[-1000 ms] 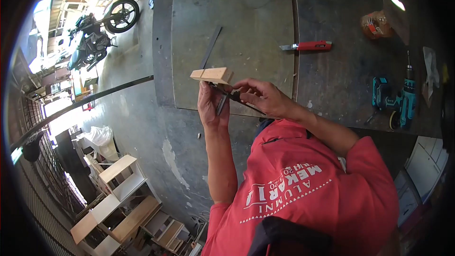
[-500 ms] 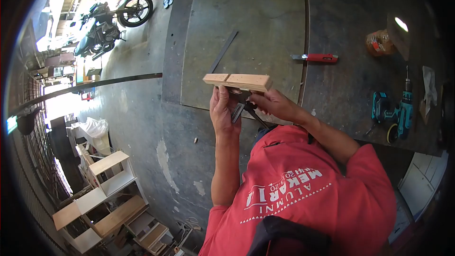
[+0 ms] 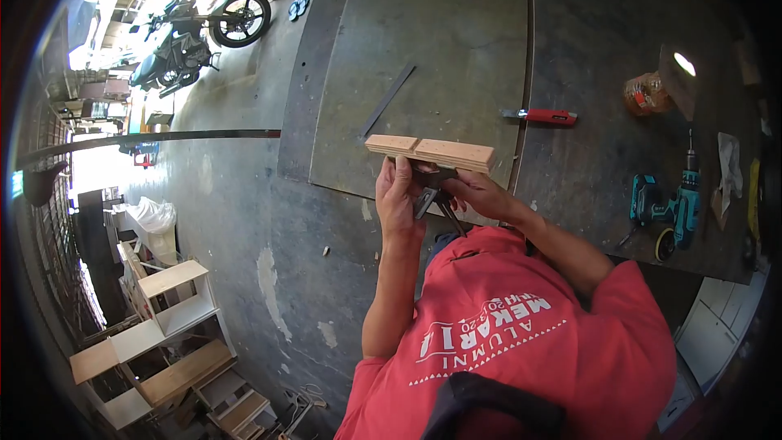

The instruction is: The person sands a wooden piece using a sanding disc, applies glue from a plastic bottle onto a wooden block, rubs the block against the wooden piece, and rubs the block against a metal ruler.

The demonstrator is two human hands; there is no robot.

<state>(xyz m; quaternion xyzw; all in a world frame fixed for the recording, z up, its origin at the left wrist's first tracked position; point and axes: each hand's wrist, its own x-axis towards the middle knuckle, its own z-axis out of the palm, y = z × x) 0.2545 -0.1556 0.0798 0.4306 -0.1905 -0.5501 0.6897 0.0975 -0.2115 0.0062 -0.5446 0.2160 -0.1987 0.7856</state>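
Observation:
A light wooden block (image 3: 453, 152) with a narrow slot across its top sits above both hands, out over the near edge of the work table. My left hand (image 3: 397, 194) is closed on its left underside, thumb pressed up against the wood. Under the right part, my right hand (image 3: 481, 194) has its fingers curled around the block's lower side. Between the hands is a dark metal piece with prongs (image 3: 430, 195) pointing down toward the red shirt; its kind I cannot make out. A thin metal ruler-like strip (image 3: 389, 99) lies on the table beyond the block.
On the table (image 3: 440, 24) lie a red utility knife (image 3: 551, 117), a teal cordless drill (image 3: 686, 200) and an orange-filled jar (image 3: 643, 94). Wooden shelving (image 3: 167, 326) stands on the floor at lower left. A motorcycle (image 3: 179, 49) is parked at upper left.
Both hands and the wooden block have shifted slightly right and down in the view. The surroundings have shifted a little too, as the camera has moved. The grip looks the same.

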